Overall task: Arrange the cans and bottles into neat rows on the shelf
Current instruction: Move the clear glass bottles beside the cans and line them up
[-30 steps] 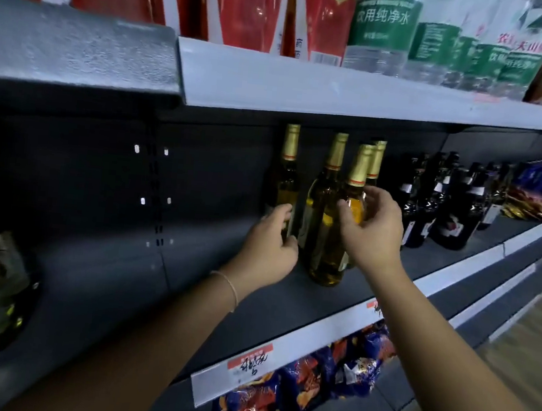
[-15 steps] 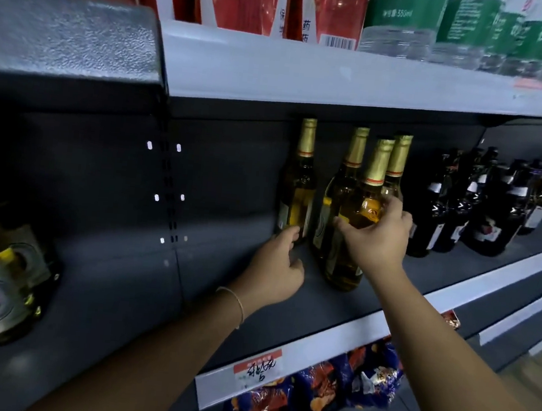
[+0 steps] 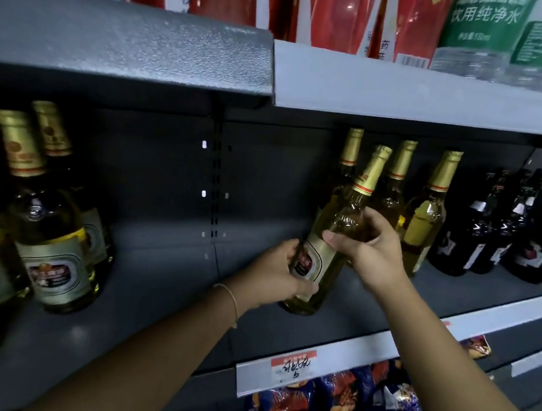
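One clear glass bottle of pale yellow drink with a gold foil neck (image 3: pixel 335 241) is being handled on the dark grey metal shelf (image 3: pixel 161 297), so the step in hand looks like repositioning a single bottle within its group. The bottle leans, neck tipped up and to the right, its base low at the shelf surface; whether the base touches the shelf or is just clear of it cannot be told.

The left hand (image 3: pixel 273 275) wraps the lower body over the cream oval label, fingers closed around the glass. The right hand (image 3: pixel 370 244) grasps the shoulder from the right, thumb across the front. Both hands hold this one bottle.

Just behind and to the right stand three matching gold-necked bottles (image 3: pixel 424 220), upright, and beyond them a cluster of dark glass bottles (image 3: pixel 491 240). To the left, well apart across a bare stretch of shelf, stands another group of gold-capped bottles with cream labels (image 3: pixel 50 243).

The next move probably calls for bringing the bottle upright and setting it down in line with its neighbours, label facing out, without knocking the ones close behind.
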Motion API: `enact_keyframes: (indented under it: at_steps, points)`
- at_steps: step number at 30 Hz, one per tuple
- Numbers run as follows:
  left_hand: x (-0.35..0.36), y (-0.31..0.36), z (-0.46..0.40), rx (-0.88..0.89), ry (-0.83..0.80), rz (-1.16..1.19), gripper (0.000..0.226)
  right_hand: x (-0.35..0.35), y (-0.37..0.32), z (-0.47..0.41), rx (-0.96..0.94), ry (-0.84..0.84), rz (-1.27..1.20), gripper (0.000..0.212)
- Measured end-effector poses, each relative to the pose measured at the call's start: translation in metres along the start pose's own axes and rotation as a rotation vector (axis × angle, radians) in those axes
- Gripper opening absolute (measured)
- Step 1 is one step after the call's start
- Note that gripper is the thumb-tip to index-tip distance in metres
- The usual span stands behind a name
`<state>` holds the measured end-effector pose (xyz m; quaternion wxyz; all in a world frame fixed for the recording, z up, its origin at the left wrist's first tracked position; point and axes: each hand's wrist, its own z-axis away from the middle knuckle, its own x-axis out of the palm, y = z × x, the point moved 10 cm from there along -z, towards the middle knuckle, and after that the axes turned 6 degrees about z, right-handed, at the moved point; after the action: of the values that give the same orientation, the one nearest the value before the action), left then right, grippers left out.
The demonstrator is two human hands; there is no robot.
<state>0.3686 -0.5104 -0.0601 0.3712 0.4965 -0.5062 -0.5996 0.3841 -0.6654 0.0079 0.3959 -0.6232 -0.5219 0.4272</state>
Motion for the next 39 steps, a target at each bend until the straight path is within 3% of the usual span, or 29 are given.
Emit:
enact_keyframes:
  at_steps: [3, 7, 11, 14, 18, 26, 39]
  points:
    - [-0.02, -0.01, 0.016, -0.051, -0.037, 0.069, 0.058, 0.032, -0.009, 0.008, -0.024, -0.1, -0.06, 0.056]
    - [-0.05, -0.022, 0.039, -0.078, -0.047, 0.112, 0.063, 0.077, -0.019, 0.022, -0.048, -0.242, -0.094, 0.072]
    - [-0.088, -0.029, 0.064, -0.044, 0.109, 0.05, 0.063, 0.12, -0.029, 0.031, -0.06, -0.374, -0.083, 0.067]
    - [-0.115, -0.031, 0.087, -0.014, 0.24, -0.02, 0.06, 0.15, -0.035, 0.036, -0.049, -0.46, -0.082, 0.081]
    - [-0.147, -0.027, 0.122, 0.027, 0.406, -0.108, 0.054, 0.191, -0.052, 0.051, -0.079, -0.567, -0.012, 0.074]
    - [-0.198, -0.047, 0.18, 0.035, 0.601, -0.174, 0.058, 0.259, -0.068, 0.084, -0.09, -0.605, -0.038, 0.066]
    - [-0.242, -0.057, 0.248, 0.071, 0.723, -0.23, 0.064, 0.323, -0.09, 0.13, -0.128, -0.614, -0.063, 0.066]
